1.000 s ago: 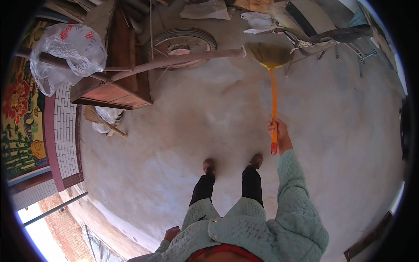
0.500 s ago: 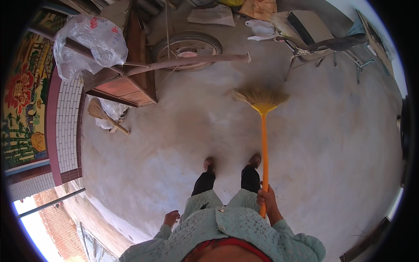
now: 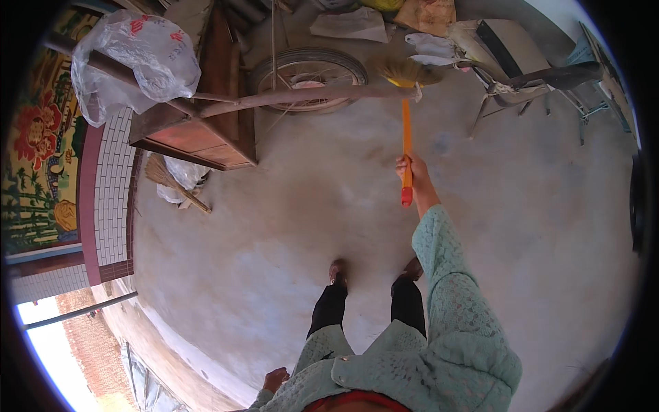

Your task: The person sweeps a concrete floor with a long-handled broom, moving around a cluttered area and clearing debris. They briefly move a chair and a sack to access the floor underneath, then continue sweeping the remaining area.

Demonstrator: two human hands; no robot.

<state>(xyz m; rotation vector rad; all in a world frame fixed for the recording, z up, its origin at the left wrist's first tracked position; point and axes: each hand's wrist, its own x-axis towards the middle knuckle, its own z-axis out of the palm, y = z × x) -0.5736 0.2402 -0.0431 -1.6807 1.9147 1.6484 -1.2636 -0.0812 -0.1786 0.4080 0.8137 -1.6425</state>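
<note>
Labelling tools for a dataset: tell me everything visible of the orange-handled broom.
The orange-handled broom has a slim, smooth handle, plastic by its look, with a red near end. The bare right hand grips it just above that end. It points away over the pale grey floor to a yellow collar and blurred, tan, straw-like bristles. A brown, wood-like pole crosses in front, hiding part. Whether the bristles touch the floor is unclear.

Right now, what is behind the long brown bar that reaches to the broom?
Behind the bar, parts of a spoked wheel show above and below it; the strip between is covered. Near its tip, the bar also hides a small part of the broom.
</note>
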